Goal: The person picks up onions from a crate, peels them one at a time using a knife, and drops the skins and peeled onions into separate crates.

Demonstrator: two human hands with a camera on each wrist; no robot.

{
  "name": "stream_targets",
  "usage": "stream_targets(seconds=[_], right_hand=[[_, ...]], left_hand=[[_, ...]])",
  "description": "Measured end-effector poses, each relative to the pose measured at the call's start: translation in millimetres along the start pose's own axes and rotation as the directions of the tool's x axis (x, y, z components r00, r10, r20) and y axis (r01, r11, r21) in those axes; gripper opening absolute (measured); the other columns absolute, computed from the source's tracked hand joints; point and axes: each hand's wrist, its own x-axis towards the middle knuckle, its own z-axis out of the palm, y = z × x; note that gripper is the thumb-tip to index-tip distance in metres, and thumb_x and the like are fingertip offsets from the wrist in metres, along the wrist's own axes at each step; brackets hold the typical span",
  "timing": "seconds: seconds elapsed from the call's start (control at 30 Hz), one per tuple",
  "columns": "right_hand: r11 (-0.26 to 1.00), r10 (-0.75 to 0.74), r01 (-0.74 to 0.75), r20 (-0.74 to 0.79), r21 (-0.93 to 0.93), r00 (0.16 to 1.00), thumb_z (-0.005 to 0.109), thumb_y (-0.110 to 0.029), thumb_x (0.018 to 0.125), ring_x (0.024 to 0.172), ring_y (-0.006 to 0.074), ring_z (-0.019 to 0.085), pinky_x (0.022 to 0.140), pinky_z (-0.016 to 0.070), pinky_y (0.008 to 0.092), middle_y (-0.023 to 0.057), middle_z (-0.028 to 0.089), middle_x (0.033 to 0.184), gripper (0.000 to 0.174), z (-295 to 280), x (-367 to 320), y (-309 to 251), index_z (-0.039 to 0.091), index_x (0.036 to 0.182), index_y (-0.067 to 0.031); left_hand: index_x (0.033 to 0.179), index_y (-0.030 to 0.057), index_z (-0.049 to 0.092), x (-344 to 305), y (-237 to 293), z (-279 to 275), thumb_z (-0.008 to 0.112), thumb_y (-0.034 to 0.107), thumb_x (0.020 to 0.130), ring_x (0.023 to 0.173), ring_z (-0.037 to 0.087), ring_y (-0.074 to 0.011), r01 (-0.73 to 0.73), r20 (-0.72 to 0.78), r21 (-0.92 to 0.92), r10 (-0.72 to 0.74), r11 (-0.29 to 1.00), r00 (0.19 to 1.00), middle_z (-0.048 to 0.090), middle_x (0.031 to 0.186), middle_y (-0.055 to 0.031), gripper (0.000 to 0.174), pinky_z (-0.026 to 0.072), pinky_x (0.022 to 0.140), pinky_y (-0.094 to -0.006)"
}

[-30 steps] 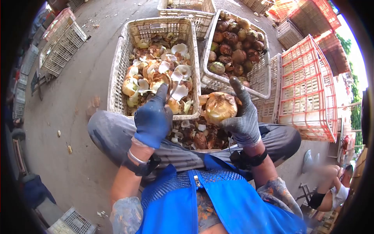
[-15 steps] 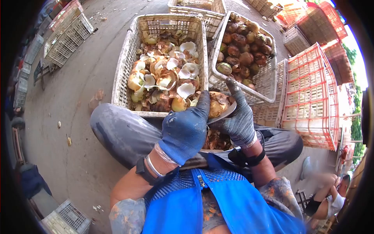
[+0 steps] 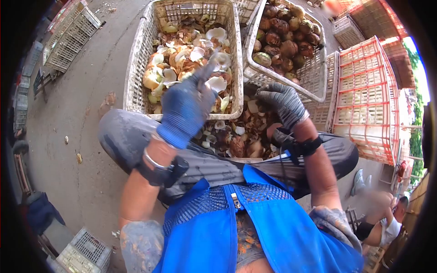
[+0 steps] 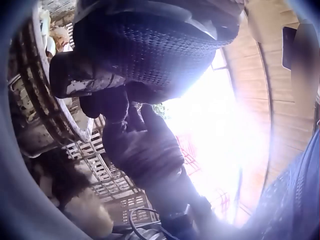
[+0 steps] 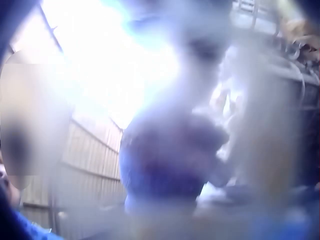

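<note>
My left hand (image 3: 184, 109), in a blue knit glove with a dark palm, grips a knife; its worn dark handle (image 4: 70, 80) shows in the left wrist view. The blade is blurred in the head view, over the peel crate. My right hand (image 3: 284, 102), in a grey striped glove, has bent fingers above a heap of onion peelings (image 3: 236, 143) between the legs. Whether it holds anything I cannot tell. The white crate (image 3: 132, 82) ahead contains brown onion skins and white layers. In the right wrist view everything near is blurred.
Behind the right hand stands a crate (image 3: 321, 91) of dark reddish and green onions (image 3: 280, 41). Red-netted stacked crates (image 3: 366, 100) rise at the right. More crates (image 3: 70, 38) stand at the far left. Another person (image 3: 382, 218) sits at the lower right.
The onion between my hands has left my right hand. My left hand with the knife first came right to it, then swung back left. My right hand's fingers have curled in.
</note>
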Motion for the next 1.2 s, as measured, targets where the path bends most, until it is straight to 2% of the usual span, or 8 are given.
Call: stream_targets(seconds=[0.17,0.23,0.33,0.6,0.67,0.9,1.1,1.2], right_hand=[[0.816,0.212,-0.119,0.102,-0.566,0.972,0.075,-0.019,0.086,0.092,0.0235,0.072,0.084,0.0564,0.0355,0.0119,0.076,0.104,0.037,-48,32,28,0.073,0.120,-0.0059],[0.512,0.044,0.328,0.405,-0.794,0.913,0.075,-0.025,0.086,0.097,0.0315,0.072,0.088,0.0559,0.0403,0.0164,0.075,0.108,0.042,-66,54,98,0.071,0.124,-0.0086],[0.533,0.574,-0.123,0.250,-0.837,0.780,0.072,-0.031,0.087,0.100,0.0352,0.072,0.092,0.0557,0.0397,0.0169,0.074,0.112,0.046,-5,34,84,0.069,0.128,-0.0085],[0.580,0.355,0.471,0.726,-0.665,0.588,0.075,-0.037,0.083,0.118,0.0343,0.065,0.103,0.0495,0.0418,0.0126,0.067,0.132,0.054,70,48,235,0.066,0.132,-0.0142],[0.600,-0.027,0.574,0.704,-0.556,0.710,0.076,-0.037,0.080,0.119,0.0335,0.065,0.104,0.0491,0.0419,0.0142,0.066,0.134,0.059,93,39,275,0.065,0.134,-0.0156],[0.467,0.032,0.671,0.770,-0.575,0.637,0.074,-0.031,0.078,0.116,0.0341,0.065,0.102,0.0498,0.0418,0.0176,0.067,0.130,0.060,89,39,266,0.065,0.135,-0.0152],[0.688,0.523,0.243,0.699,-0.684,0.487,0.074,-0.026,0.078,0.111,0.0325,0.067,0.099,0.0523,0.0413,0.0156,0.072,0.119,0.059,51,73,147,0.065,0.133,-0.0083],[0.822,0.544,-0.390,0.371,-0.414,0.753,0.073,-0.024,0.082,0.106,0.0256,0.069,0.094,0.0549,0.0375,0.0118,0.074,0.111,0.055,-2,40,80,0.064,0.131,-0.0014]], left_hand=[[0.140,0.0096,0.063,47,-27,-29,0.073,0.019,0.094,0.067,0.068,-0.0092,0.038,0.027,-0.405,-0.030,0.914,0.999,0.076,0.103,-0.0088,0.048,0.0594,0.061,-0.0236],[0.137,0.0053,0.064,54,-23,-38,0.073,0.018,0.093,0.067,0.067,-0.0083,0.296,0.189,-0.443,-0.235,0.846,0.953,0.070,0.092,-0.0041,0.047,0.0590,0.059,-0.0220],[0.137,0.0045,0.065,52,-46,-27,0.073,0.018,0.092,0.065,0.066,-0.0081,0.361,0.228,-0.457,-0.285,0.813,0.931,0.067,0.086,-0.0028,0.047,0.0590,0.057,-0.0230],[0.132,0.0064,0.070,77,-41,-25,0.073,0.013,0.092,0.068,0.059,-0.0045,0.474,0.290,-0.257,-0.400,0.842,0.869,0.072,0.096,-0.0006,0.041,0.0492,0.061,-0.0218],[0.127,0.0055,0.071,78,-45,-26,0.074,0.013,0.090,0.078,0.063,-0.0054,0.484,0.332,-0.255,-0.394,0.837,0.857,0.073,0.114,-0.0030,0.037,0.0526,0.069,-0.0213],[0.131,0.0009,0.068,78,-54,-22,0.074,0.005,0.088,0.103,0.062,-0.0075,0.426,0.293,-0.217,-0.358,0.879,0.887,0.069,0.131,-0.0043,0.044,0.0538,0.089,-0.0254],[0.132,0.0039,0.069,82,-55,-22,0.075,0.010,0.087,0.096,0.064,-0.0080,0.602,0.404,-0.212,-0.492,0.770,0.771,0.074,0.117,-0.0057,0.046,0.0524,0.085,-0.0235],[0.128,0.0087,0.072,73,-51,-20,0.067,0.008,0.088,0.061,0.063,-0.0093,0.393,0.341,-0.235,-0.304,0.889,0.890,0.070,0.080,-0.0038,0.040,0.0530,0.059,-0.0266]])
